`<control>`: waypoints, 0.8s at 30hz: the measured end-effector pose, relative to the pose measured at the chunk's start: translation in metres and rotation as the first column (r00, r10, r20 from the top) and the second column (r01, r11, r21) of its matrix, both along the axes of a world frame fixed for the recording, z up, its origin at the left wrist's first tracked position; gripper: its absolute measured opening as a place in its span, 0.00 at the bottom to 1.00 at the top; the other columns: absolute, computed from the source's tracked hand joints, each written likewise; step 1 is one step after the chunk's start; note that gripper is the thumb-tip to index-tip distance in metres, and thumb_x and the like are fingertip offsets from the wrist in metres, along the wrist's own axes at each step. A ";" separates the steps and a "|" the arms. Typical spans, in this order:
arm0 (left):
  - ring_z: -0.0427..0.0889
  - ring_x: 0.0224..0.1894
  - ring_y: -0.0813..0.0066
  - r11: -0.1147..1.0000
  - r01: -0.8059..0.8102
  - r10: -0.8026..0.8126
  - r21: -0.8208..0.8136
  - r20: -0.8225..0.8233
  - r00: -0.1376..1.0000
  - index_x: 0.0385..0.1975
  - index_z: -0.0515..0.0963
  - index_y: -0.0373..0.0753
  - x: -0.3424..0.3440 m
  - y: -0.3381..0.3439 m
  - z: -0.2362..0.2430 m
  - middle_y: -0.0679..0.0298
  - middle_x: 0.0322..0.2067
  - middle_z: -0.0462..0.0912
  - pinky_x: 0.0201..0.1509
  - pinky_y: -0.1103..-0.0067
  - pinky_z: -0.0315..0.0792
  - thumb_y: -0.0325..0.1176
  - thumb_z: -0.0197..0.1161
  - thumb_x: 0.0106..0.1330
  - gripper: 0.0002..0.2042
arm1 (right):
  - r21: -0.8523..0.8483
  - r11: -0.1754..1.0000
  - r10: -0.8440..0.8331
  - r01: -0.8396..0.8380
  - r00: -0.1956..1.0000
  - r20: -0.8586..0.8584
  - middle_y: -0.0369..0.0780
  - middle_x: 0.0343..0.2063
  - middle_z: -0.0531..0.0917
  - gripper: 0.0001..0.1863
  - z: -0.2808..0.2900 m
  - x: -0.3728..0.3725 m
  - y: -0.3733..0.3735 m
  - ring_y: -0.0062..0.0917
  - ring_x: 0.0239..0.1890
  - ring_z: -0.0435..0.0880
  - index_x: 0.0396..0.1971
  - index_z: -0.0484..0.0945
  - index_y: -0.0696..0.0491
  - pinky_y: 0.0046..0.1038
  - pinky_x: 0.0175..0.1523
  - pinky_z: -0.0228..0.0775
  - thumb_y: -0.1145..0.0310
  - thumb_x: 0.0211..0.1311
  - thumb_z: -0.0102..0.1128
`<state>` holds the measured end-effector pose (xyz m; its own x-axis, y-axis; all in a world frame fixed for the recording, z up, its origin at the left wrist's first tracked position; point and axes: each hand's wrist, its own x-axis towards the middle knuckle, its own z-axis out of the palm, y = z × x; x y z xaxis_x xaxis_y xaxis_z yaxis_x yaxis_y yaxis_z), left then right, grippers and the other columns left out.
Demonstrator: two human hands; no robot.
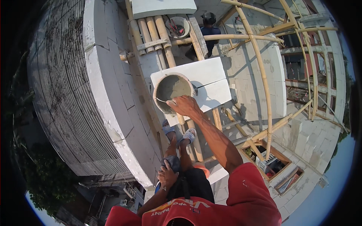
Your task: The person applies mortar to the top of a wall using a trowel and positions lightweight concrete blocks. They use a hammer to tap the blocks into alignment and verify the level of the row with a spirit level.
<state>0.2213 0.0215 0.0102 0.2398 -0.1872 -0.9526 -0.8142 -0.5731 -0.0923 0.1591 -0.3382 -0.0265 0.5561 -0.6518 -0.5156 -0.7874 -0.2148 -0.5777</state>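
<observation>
Head view from bamboo scaffolding, high beside a wall of white blocks.

Nearest: red shirt sleeves and dark shorts at the lower edge. Left hand (167, 175) resting on the left knee, fingers curled loosely over a bunched grey cloth (171, 162); no tool in it. Just beyond, two feet in light sandals (187, 135) planted on the bamboo poles (196, 145) of the platform.

Middle: right arm stretched forward, right hand (184, 106) at the near rim of the mortar pan (172, 91), fingers closed around what appears to be the handle of a trowel (164, 101), its thin blade reaching into the pan; exact grip partly hidden by the knuckles. Pan round, pale, roughly half full of wet grey mortar (171, 88), seated on two white blocks (205, 84) laid flat across the poles as a makeshift worktop.

Left of the pan: curved white block wall (113, 86), several courses already laid with visible joints, top edge still open. Judged progress: wall well up, mortar mixed and ready, the two blocks under the pan not yet set; spreading and laying still to come.

Farther: more bamboo poles lashed side by side, a second pan (178, 26) with tools in it, and another person (208, 28) in a dark helmet and blue top farther along the scaffold. Far right: bamboo uprights and the ground far below.
</observation>
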 end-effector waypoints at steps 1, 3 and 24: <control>0.69 0.64 0.43 1.000 -0.015 0.015 0.006 -0.009 1.000 0.77 0.41 0.46 0.001 -0.002 0.002 0.47 0.66 0.65 0.64 0.51 0.66 0.59 0.70 0.56 0.56 | -0.017 1.000 -0.010 0.009 1.000 -0.012 0.52 0.25 0.85 0.29 -0.009 0.005 -0.004 0.49 0.33 0.86 0.30 0.84 0.60 0.47 0.43 0.77 0.46 0.70 0.52; 0.69 0.64 0.42 1.000 -0.027 0.027 0.005 -0.018 0.999 0.77 0.41 0.46 0.001 -0.001 0.000 0.46 0.65 0.66 0.64 0.51 0.66 0.60 0.70 0.55 0.56 | -0.045 0.998 0.037 -0.038 0.999 -0.023 0.53 0.27 0.85 0.28 -0.032 0.011 -0.007 0.48 0.34 0.86 0.30 0.85 0.59 0.48 0.44 0.77 0.46 0.69 0.53; 0.68 0.67 0.40 0.998 -0.052 0.046 -0.040 -0.127 0.991 0.77 0.43 0.43 0.025 -0.028 0.004 0.44 0.68 0.65 0.69 0.55 0.65 0.63 0.69 0.55 0.57 | -0.554 0.749 -0.295 0.364 0.931 0.214 0.49 0.48 0.74 0.21 -0.004 -0.005 0.037 0.46 0.52 0.73 0.53 0.75 0.57 0.48 0.58 0.64 0.62 0.64 0.60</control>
